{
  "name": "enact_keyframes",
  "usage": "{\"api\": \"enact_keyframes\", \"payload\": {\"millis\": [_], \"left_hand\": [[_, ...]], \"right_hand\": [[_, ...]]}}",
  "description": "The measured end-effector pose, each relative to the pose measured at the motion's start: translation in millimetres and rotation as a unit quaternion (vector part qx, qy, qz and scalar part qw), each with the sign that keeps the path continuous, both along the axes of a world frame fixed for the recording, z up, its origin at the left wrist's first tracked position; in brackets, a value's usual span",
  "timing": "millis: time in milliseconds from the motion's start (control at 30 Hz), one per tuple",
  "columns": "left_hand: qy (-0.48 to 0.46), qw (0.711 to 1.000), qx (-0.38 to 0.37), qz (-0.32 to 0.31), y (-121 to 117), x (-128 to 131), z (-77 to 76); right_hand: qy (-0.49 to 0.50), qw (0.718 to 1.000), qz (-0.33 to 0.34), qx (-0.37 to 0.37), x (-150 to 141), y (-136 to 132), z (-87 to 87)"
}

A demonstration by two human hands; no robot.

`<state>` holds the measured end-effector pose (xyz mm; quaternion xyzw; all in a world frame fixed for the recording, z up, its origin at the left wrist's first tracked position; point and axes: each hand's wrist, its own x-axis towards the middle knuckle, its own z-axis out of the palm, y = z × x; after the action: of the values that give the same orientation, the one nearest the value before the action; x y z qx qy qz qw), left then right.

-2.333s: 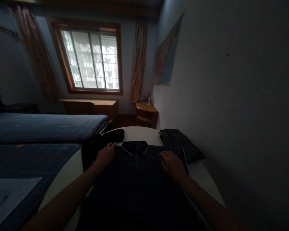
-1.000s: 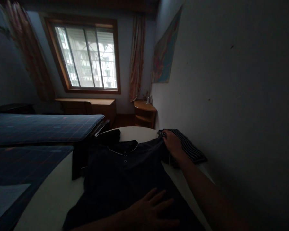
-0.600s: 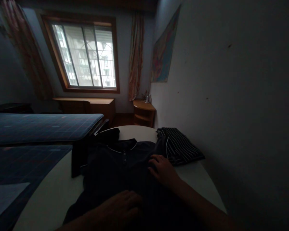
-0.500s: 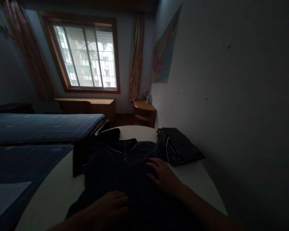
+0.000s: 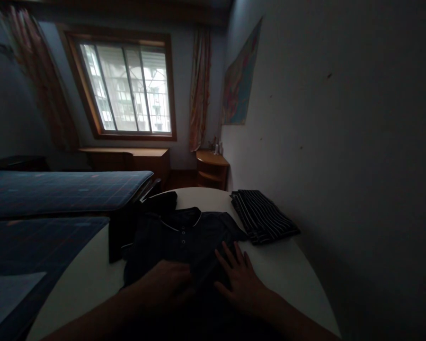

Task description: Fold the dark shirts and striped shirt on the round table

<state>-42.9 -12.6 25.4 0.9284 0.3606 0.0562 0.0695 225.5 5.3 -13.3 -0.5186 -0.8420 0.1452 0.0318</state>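
Observation:
A dark polo shirt (image 5: 170, 246) lies front side up on a round white table (image 5: 287, 274), its collar trimmed with a thin white line and a short row of buttons below. My right hand (image 5: 240, 279) rests flat on the shirt's right side with the fingers spread. Over the shirt's middle is my left hand (image 5: 170, 282), back up and fingers pointing right. Its fingertips are too dark and smeared to show whether they pinch cloth. On the right, a diagonal edge of cloth runs beside my right hand.
A folded striped garment (image 5: 264, 215) lies at the table's right rear, by the wall. Another dark cloth (image 5: 159, 202) sits at the back left. Beds with blue checked mattresses (image 5: 67, 189) stand left of the table. A desk (image 5: 142, 151) and corner shelf (image 5: 213, 158) are farther back.
The shirt's right sleeve no longer reaches the striped garment; that side now lies farther inward. My right hand has moved down and spread its fingers, while my left hand has moved up the shirt.

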Motion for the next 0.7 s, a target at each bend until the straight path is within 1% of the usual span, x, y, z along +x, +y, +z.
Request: {"api": "enact_keyframes", "payload": {"millis": [67,133,200,233,300,400,500,600,700], "left_hand": [[-0.027,0.998,0.036,0.048,33,12,3.5],[-0.047,0.994,0.054,0.077,69,25,1.4],[-0.046,0.991,0.068,0.109,102,37,-5.3],[-0.043,0.987,0.072,0.135,117,42,-9.9],[-0.038,0.978,0.072,0.191,140,49,-20.6],[-0.036,0.964,0.071,0.254,159,51,-36.4],[-0.039,0.949,0.078,0.303,168,48,-45.7],[-0.046,0.937,0.082,0.338,177,46,-46.5],[-0.06,0.926,0.083,0.363,189,48,-43.3]], "right_hand": [[0.007,1.0,0.003,0.0,1,-5,-0.7],[0.012,1.0,0.008,0.004,1,-7,1.6],[0.015,1.0,-0.002,0.017,2,-3,7.6],[0.019,0.999,-0.015,0.031,1,2,11.8],[0.037,0.996,-0.05,0.064,0,16,20.5],[0.052,0.988,-0.104,0.097,-3,46,29.2],[0.033,0.984,-0.145,0.102,-6,73,29.1],[0.029,0.98,-0.172,0.101,-7,90,22.8],[0.022,0.978,-0.18,0.099,-5,98,14.7]]}}
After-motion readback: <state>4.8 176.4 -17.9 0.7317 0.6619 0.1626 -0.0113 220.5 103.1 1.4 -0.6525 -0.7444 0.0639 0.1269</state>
